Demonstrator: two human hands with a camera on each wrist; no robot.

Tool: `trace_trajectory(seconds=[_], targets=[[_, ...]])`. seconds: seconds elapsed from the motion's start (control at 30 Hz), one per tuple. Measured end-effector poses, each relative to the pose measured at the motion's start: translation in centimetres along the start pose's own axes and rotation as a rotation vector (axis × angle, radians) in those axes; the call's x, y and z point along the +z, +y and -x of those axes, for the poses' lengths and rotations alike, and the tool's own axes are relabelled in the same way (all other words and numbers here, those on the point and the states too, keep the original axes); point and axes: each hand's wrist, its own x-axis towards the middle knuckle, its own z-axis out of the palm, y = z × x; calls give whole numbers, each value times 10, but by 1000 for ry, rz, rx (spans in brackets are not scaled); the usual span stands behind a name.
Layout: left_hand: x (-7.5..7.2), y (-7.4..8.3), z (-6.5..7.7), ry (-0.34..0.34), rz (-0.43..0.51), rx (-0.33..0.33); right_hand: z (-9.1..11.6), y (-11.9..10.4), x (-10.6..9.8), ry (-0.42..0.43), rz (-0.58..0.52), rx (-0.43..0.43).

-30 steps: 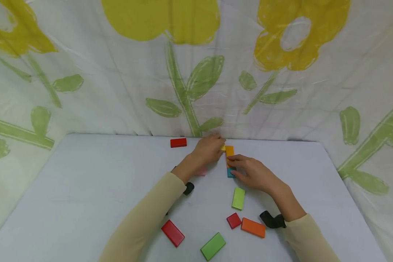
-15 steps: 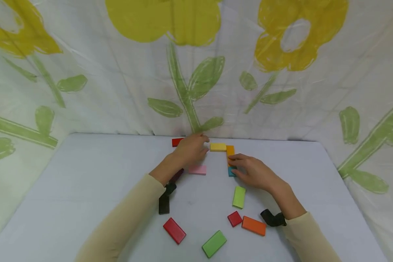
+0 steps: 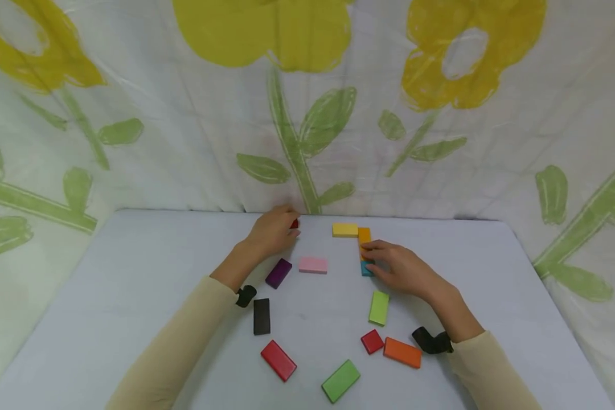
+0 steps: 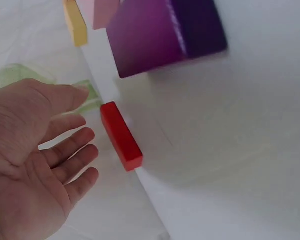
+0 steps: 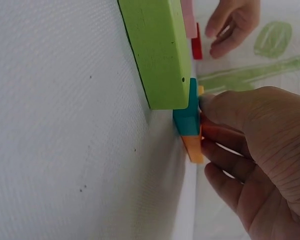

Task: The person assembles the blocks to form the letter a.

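Note:
In the head view my left hand (image 3: 273, 230) reaches over a red block (image 3: 294, 224) near the table's back edge. The left wrist view shows that hand with fingers loosely extended, apart from the red block (image 4: 121, 136). My right hand (image 3: 405, 270) rests its fingertips on a blue block (image 3: 367, 269) and an orange block (image 3: 364, 234), which lie end to end. In the right wrist view, the thumb is at the blue block (image 5: 187, 115) and the other fingers lie near the orange block (image 5: 193, 149). A yellow block (image 3: 344, 230) meets the orange block's far end at a right angle.
Around the white table (image 3: 148, 285) lie a pink block (image 3: 313, 265), a purple block (image 3: 279, 273), a black block (image 3: 261, 316), a larger red block (image 3: 279, 360), a green block (image 3: 340, 381), a lime block (image 3: 378, 308), a red square block (image 3: 372, 341) and a dark orange block (image 3: 402, 353).
My left hand has let go of the yellow block and moved left to the red block at the back, uncovering the pink, purple and black blocks. My right hand has stayed at the orange and blue blocks.

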Motion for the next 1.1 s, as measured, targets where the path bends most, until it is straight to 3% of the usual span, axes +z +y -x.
trace_trajectory(seconds=[0.37, 1.1], targets=[[7, -11, 1, -10, 17, -42, -1, -4, -1, -5, 18, -4], [14, 2, -16, 12, 43, -37, 0, 4, -3, -18, -1, -6]])
